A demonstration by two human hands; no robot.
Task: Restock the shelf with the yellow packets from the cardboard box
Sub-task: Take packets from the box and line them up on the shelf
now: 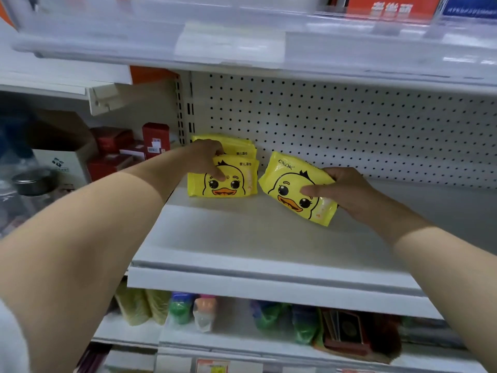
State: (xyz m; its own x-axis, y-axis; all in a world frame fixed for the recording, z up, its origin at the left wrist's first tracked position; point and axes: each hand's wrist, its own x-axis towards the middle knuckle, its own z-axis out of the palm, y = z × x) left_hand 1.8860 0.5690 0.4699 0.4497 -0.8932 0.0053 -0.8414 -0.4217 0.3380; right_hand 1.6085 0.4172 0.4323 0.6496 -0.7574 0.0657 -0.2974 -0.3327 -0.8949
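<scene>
A row of yellow duck-face packets (231, 188) stands upright at the back left of the white shelf (242, 238), against the pegboard. My left hand (208, 157) rests on the top and front of the front packet of that row, fingers curled over it. To the right, my right hand (347, 193) grips another yellow duck packet (290, 187) by its right side, holding it tilted just above the shelf, close beside the row. The cardboard box is not in view.
The upper shelf's edge (242, 49) hangs over the work area. Red boxes (126, 149) and a carton (61, 146) fill the neighbouring bay at left. Bagged goods (188, 310) sit on the shelf below. The shelf surface stretches bare to the right.
</scene>
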